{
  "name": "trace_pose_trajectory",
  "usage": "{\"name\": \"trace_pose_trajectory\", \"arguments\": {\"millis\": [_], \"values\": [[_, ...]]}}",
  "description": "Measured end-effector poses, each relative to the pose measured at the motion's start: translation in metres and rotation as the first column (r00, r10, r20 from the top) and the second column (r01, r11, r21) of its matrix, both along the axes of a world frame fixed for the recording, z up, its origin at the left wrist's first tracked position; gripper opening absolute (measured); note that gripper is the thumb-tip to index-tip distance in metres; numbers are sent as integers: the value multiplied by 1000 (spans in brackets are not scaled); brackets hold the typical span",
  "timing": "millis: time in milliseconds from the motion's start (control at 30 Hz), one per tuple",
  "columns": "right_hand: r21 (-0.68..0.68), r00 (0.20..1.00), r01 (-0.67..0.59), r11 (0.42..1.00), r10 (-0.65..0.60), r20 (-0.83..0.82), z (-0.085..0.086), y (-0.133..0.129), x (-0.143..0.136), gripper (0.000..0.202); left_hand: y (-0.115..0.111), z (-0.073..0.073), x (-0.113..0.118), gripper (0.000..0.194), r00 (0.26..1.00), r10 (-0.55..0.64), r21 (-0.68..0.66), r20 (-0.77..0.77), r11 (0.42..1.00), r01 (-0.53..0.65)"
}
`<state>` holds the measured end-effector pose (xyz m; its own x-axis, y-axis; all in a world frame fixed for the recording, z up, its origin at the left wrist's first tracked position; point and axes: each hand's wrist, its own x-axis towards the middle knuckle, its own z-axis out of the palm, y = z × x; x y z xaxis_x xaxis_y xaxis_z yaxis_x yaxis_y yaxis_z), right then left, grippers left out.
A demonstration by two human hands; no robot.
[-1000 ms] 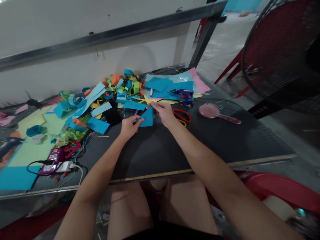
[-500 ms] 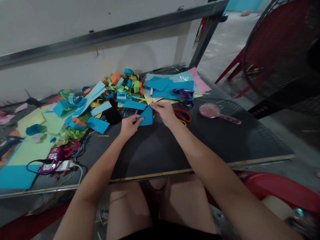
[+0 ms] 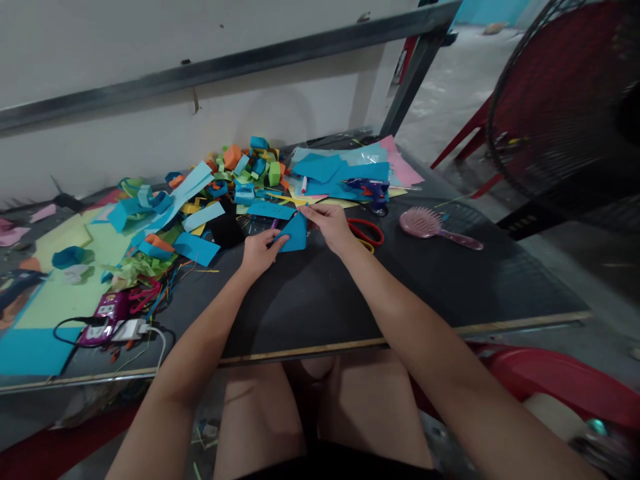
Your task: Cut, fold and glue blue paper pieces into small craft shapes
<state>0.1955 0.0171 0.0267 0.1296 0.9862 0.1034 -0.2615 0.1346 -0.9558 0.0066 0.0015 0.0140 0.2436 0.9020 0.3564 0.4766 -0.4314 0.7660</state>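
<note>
Two hands are holding one folded-looking piece of blue paper (image 3: 296,239) between them, over the middle of the surface (image 3: 425,293). The left hand (image 3: 259,253) is closing its thumb and fingers on the paper's left corner, leaving hardly any opening. The right hand (image 3: 327,225) is pinching the upper corner between thumb and fingertips, almost shut. Whether the paper is touching the surface, I cannot tell.

The step in hand is looking like a fold or an alignment of the slanting edge; the next move is probably calling for a steady left grip and light, exact fingertips on the right.

Just beyond the left hand, a blue strip (image 3: 271,211) is lying flat, with a purple stick (image 3: 275,224) showing beside the fingers. Close to the right wrist, a red loop handle (image 3: 382,235) is poking out. Farther right, a pink hairbrush (image 3: 421,223) is resting bristles up. Toward the far edge, a glue gun (image 3: 373,189) is lying over blue sheets (image 3: 317,167), and a pile of small paper pieces (image 3: 233,157) is spreading leftward. Near the front-left corner, a purple power strip (image 3: 109,310) is sitting beside pale green sheets (image 3: 60,300).
</note>
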Motion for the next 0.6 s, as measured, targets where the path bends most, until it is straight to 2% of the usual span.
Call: {"name": "trace_pose_trajectory", "arguments": {"millis": [200,367,600], "values": [[27,999,45,999,-45,8,-6,6,2,36,1,-2,0,29,1000,-2,-14,-4,1000,2],[19,1000,20,1000,-20,-2,-3,3,3,40,1,-1,0,31,1000,5,-19,-15,1000,-6],[62,999,-47,997,48,-14,-4,1,3,34,2,-2,0,29,1000,-6,-19,-9,1000,6]]}}
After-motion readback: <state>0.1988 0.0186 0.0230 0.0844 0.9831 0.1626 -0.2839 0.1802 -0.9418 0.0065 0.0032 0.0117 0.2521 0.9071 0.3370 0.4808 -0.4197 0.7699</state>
